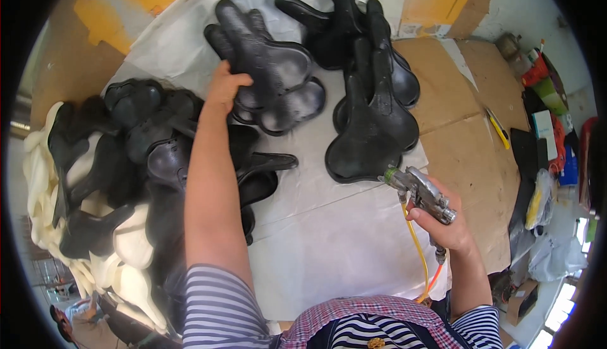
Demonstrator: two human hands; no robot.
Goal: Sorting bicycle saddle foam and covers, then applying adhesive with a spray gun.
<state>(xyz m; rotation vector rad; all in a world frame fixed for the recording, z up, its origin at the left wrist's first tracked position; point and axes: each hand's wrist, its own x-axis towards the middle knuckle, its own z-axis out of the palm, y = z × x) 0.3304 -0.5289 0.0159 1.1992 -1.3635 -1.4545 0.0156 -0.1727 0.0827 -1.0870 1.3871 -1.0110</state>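
Observation:
My left hand (226, 88) reaches far forward, its thumb against the edge of a shiny black moulded piece (260, 55). That piece has a broad rounded end and a narrow neck, like a saddle, and overlaps similar ones. The fingertips are partly hidden. My right hand (447, 219) is closed around a metal spray gun (425, 194). The gun's green-ringed nozzle points left, close to the broad end of a black moulded piece (363, 150) in the right-hand group. A yellow tube (414, 241) and an orange hose (435, 278) hang from the gun.
Black moulded pieces (167, 159) and cream ones (133, 235) are heaped on the left. White sheeting (316, 235) covers cardboard (455, 134). A yellow cutter knife (499, 131) lies on the right, near bags and boxes. Part of another person (79, 311) shows at lower left.

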